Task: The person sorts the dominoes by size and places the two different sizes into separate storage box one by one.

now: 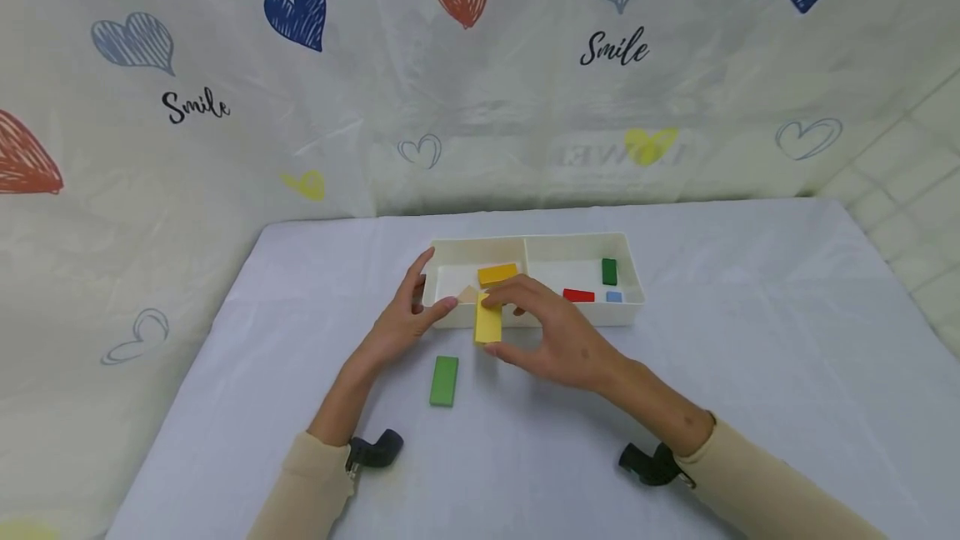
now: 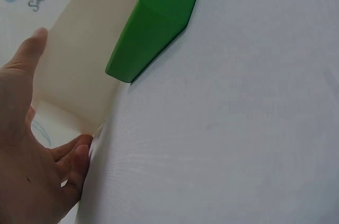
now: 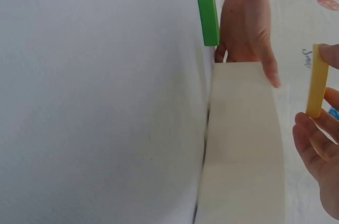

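A yellow rectangular block (image 1: 488,322) is pinched between the thumb and fingers of my right hand (image 1: 570,348), over the front wall of a white two-compartment box (image 1: 577,315). In the right wrist view the same yellow block (image 3: 317,82) stands upright above the box's rim level. My left hand (image 1: 401,319) rests at the box's left end, thumb stretched to the front rim and fingers spread along the end wall. On the cloth in front of the box, near the left hand, lies a green block (image 1: 444,381).
The left compartment holds an orange-yellow block (image 1: 497,275) and a pale wood-coloured piece (image 1: 468,295). In the right one are a dark green block (image 1: 609,272), a red block (image 1: 578,296) and a small blue block (image 1: 614,297). A white cloth (image 1: 750,340) covers the table.
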A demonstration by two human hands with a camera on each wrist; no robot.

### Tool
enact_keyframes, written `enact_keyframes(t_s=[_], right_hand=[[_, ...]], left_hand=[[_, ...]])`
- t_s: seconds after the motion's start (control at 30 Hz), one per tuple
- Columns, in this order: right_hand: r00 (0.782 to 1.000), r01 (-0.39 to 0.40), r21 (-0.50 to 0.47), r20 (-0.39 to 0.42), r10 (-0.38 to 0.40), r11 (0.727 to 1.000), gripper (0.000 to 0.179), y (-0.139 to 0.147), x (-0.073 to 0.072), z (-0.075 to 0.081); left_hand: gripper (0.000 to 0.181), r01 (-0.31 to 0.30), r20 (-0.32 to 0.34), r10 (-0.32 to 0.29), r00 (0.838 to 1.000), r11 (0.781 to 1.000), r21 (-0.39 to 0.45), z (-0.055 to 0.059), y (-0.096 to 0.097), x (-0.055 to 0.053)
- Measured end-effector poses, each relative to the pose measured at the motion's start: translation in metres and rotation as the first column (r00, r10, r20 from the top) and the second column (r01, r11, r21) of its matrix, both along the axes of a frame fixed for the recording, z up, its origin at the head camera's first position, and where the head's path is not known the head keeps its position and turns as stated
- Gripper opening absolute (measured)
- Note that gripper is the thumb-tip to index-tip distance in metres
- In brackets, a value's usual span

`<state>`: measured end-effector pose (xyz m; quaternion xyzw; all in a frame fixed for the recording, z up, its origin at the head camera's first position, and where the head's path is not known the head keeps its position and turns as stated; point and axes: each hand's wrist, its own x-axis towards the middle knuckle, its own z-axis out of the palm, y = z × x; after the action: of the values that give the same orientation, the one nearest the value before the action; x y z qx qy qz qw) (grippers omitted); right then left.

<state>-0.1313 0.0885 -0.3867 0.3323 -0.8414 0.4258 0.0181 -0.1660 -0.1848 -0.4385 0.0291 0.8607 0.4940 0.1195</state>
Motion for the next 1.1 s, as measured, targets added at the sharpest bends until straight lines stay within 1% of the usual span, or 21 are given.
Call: enact_keyframes(t_s=[0.1,0.27,0.53,0.7,0.93,1.1], right_hand=[[1.0,0.005,-0.008,-0.026,-0.005,1.0,0.049,-0.001,-0.002,-0.001],[0.999,0.025,-0.003,-0.046,-0.026,1.0,0.049,-0.001,-0.005,-0.002],[0.995,0.037,-0.034,-0.09,-0.04,0.999,0.048,-0.002,-0.015,-0.003],[0.996,0.044,-0.056,-0.075,-0.048,0.997,0.05,-0.004,-0.02,-0.005],[0.996,0.065,-0.044,-0.064,-0.068,0.997,0.05,-0.004,-0.024,-0.003],[0.996,0.079,-0.041,-0.038,-0.08,0.996,0.049,-0.007,-0.028,-0.001]], left_hand=[[0.086,0.003,0.003,-0.003,1.0,1.0,0.011,0.0,-0.001,0.0],[0.086,0.009,0.004,-0.009,1.0,1.0,0.013,0.0,0.0,-0.001],[0.087,0.003,0.004,-0.003,1.0,1.0,0.01,0.002,0.0,-0.001],[0.087,0.005,0.005,-0.005,1.0,1.0,0.018,0.002,0.0,0.0],[0.088,0.017,-0.009,-0.017,1.0,1.0,0.024,0.0,0.001,-0.002],[0.087,0.016,-0.008,-0.016,1.0,0.999,0.033,-0.001,0.0,-0.003]])
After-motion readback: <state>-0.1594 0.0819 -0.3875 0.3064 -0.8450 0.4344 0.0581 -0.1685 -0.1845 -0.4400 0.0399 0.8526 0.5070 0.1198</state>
